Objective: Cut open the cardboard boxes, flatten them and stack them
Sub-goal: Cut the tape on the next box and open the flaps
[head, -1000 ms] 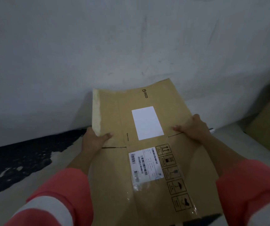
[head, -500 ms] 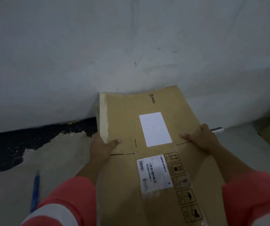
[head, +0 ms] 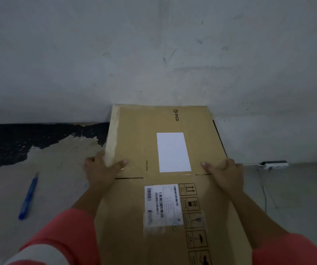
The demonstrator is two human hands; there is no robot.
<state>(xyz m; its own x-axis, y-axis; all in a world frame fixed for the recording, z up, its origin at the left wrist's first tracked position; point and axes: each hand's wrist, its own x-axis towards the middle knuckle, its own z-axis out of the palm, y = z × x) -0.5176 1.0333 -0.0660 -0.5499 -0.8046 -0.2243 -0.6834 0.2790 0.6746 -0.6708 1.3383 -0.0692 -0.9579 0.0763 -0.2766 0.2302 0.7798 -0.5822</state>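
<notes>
Item 1. Wall [head: 153,54]: pale, scuffed plaster that fills the far half of the view.

Item 2. Floor [head: 58,188]: light and worn, with a dark, ragged patch [head: 19,142] at far left along the foot of the wall.

Item 3. Cardboard box [head: 130,207]: brown and flattened, and we note it at centre, reaching from the near edge of the view to the foot of the wall. We cannot tell whether its far edge touches the wall. The face is up, and a slit crosses it at each side at the level of the hands.

Item 4. Sleeves: coral with a pale band, left [head: 63,236] and right [head: 287,251].

Item 5. Hands: we list the left hand [head: 101,169] clamped on the left edge of the box, thumb on the top face and fingers round the edge. The right hand [head: 224,175] grips the right edge the same way. The two are well apart, with the width of the box between them.

Item 6. Shipping label [head: 162,204]: white with barcodes, on the near part of the face.

Item 7. Blank white label [head: 173,152]: between the thumbs, slightly farther off.

Item 8. Handling symbols [head: 194,220]: a printed column just right of the shipping label.

Item 9. Blue-handled tool [head: 28,196]: on the floor at left, well apart from the box. We cannot tell whether it is a cutter or a pen.

Item 10. Power strip [head: 275,165]: white, at right by the wall.
</notes>
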